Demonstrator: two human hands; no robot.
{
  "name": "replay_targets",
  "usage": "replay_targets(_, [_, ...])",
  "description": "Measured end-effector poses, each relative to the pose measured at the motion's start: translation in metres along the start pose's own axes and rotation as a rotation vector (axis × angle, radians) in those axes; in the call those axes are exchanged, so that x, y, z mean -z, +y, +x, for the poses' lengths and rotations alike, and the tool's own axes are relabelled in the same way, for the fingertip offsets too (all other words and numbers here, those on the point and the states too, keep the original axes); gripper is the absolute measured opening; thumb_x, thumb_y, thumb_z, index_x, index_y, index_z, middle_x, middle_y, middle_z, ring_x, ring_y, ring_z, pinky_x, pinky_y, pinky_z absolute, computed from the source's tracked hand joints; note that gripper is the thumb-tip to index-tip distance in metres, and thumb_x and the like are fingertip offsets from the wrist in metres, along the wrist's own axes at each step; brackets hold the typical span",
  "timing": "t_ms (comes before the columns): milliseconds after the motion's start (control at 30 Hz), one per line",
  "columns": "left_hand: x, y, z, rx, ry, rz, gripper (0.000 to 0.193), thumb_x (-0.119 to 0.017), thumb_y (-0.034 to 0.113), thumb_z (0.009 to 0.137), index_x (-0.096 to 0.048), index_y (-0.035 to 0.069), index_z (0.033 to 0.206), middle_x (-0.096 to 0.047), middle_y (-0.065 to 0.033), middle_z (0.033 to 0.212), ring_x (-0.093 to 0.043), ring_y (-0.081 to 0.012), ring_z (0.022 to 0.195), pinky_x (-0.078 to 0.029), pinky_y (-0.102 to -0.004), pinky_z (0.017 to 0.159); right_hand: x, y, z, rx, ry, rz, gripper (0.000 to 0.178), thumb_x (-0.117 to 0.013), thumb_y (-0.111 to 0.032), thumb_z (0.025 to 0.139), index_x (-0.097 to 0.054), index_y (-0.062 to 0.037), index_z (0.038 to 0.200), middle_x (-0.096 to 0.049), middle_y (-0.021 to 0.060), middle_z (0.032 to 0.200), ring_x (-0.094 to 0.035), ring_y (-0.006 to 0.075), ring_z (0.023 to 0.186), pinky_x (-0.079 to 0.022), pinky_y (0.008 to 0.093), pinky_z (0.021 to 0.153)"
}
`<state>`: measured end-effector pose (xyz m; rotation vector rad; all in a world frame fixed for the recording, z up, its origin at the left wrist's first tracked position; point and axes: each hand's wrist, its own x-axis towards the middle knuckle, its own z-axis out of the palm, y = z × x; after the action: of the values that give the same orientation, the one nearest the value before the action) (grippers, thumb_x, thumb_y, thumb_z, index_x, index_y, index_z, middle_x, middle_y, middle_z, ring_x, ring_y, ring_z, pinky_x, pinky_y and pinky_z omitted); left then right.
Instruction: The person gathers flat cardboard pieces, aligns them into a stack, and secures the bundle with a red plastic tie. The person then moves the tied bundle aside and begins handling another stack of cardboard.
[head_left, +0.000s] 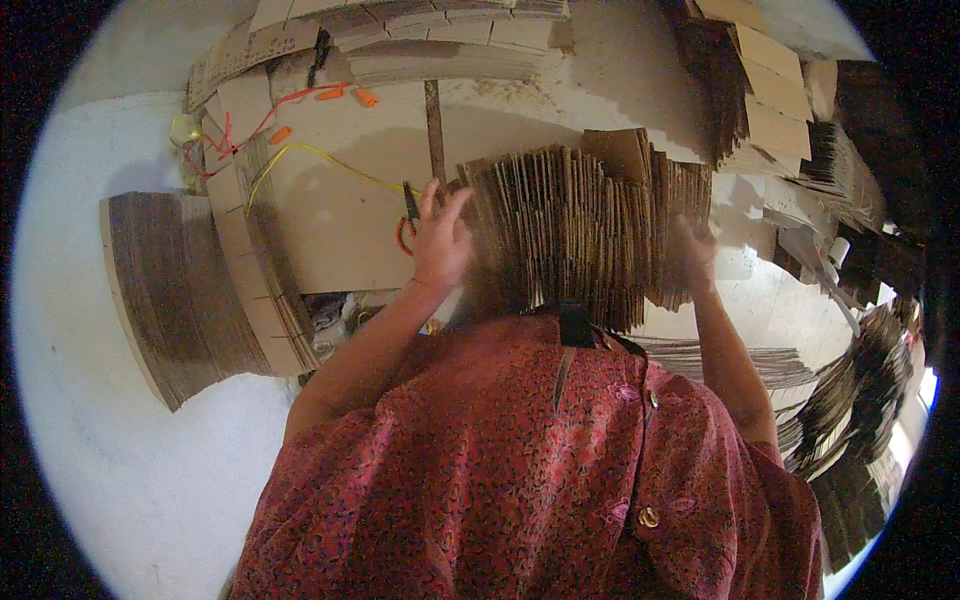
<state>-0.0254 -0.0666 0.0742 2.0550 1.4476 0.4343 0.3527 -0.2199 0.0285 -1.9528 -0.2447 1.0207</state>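
A thick row of brown cardboard sheets (560,225) stands on edge in front of my chest, between my two hands. Its top edges are uneven, and one flat piece sticks up at the back. My left hand (442,240) is at the row's left end, fingers spread and pointing up and away. At the right end, my right hand (698,255) has its fingers curled against the outer sheets; the fingertips are blurred and partly hidden. Just left of my left hand are red-handled scissors (405,236), partly covered by it.
A yellow cord (320,152), a red cord (270,112) and small orange pieces (365,97) lie on the cardboard-covered surface (350,240). Stacked cardboard (175,285) stands at left, with more cardboard stacks (440,62) along the back and piled cardboard (775,95) at right.
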Motion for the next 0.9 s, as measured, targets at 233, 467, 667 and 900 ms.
replay_targets(233, [-0.003, -0.005, -0.002, -0.035, -0.048, 0.059, 0.055, -0.053, -0.003, 0.071, -0.051, 0.018, 0.121, -0.033, -0.0216, 0.131, -0.054, -0.0317, 0.101, -0.043, -0.0375, 0.084, -0.007, -0.016, -0.01, -0.021, 0.016, 0.007, 0.033, -0.071, -0.024, 0.075, -0.059, -0.0035, 0.098, -0.063, 0.003, 0.079, -0.057, 0.0116, 0.06, -0.047, 0.0254, 0.051])
replay_targets(467, [-0.005, -0.01, -0.001, -0.146, 0.031, 0.12, 0.052, -0.052, -0.002, 0.073, -0.051, 0.017, 0.122, -0.033, -0.021, 0.132, -0.054, -0.0309, 0.1, -0.045, -0.0362, 0.076, -0.002, -0.001, 0.0, -0.019, 0.007, 0.032, 0.035, -0.071, -0.025, 0.075, -0.059, -0.0034, 0.099, -0.064, 0.0037, 0.081, -0.058, 0.0119, 0.063, -0.047, 0.0258, 0.052])
replay_targets(667, [0.0, -0.009, -0.005, 0.057, -0.089, -0.048, 0.05, -0.052, 0.002, 0.073, -0.05, 0.015, 0.122, -0.028, -0.0198, 0.136, -0.054, -0.0319, 0.099, -0.047, -0.0344, 0.075, 0.001, -0.002, 0.001, -0.007, 0.047, -0.148, 0.047, -0.074, -0.035, 0.07, -0.058, -0.0004, 0.099, -0.064, 0.0061, 0.084, -0.059, 0.0155, 0.068, -0.048, 0.0288, 0.06])
replay_targets(900, [0.0, -0.01, -0.006, -0.029, -0.019, 0.048, 0.045, -0.054, 0.008, 0.078, -0.049, 0.013, 0.122, -0.03, -0.019, 0.135, -0.054, -0.0321, 0.099, -0.047, -0.0344, 0.076, 0.0, -0.004, -0.002, 0.039, 0.0, -0.075, 0.048, -0.074, -0.036, 0.07, -0.059, 0.0004, 0.099, -0.064, 0.0067, 0.084, -0.059, 0.0148, 0.07, -0.048, 0.0291, 0.063])
